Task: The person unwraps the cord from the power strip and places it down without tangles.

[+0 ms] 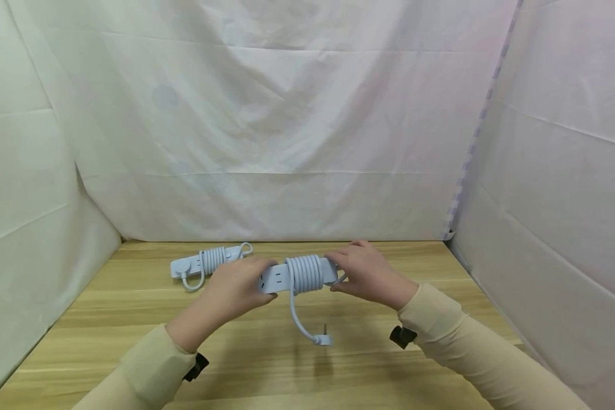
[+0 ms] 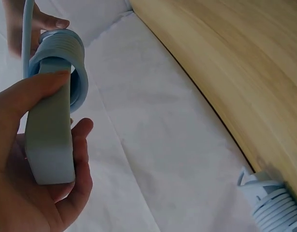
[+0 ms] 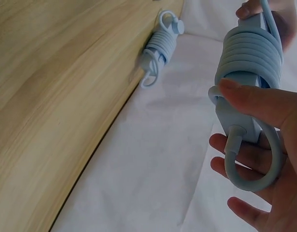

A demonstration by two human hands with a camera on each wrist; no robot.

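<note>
A pale blue power strip [image 1: 277,278] with its cord [image 1: 306,274] wound in several turns round the middle is held above the table between both hands. My left hand [image 1: 241,286] grips its left end, thumb on one face and fingers on the other, as the left wrist view shows. At the other end my right hand [image 1: 367,275] pinches the strip where the cord leaves the body in a loop [image 3: 252,186]. The cord's free end hangs down with the plug [image 1: 323,340] at its tip, prongs pointing up.
Another pale blue power strip [image 1: 187,266], its cord wrapped round it, lies on the wooden table [image 1: 133,319] at the back left, just beyond my left hand. White cloth [image 1: 266,125] hangs behind the table and along both sides.
</note>
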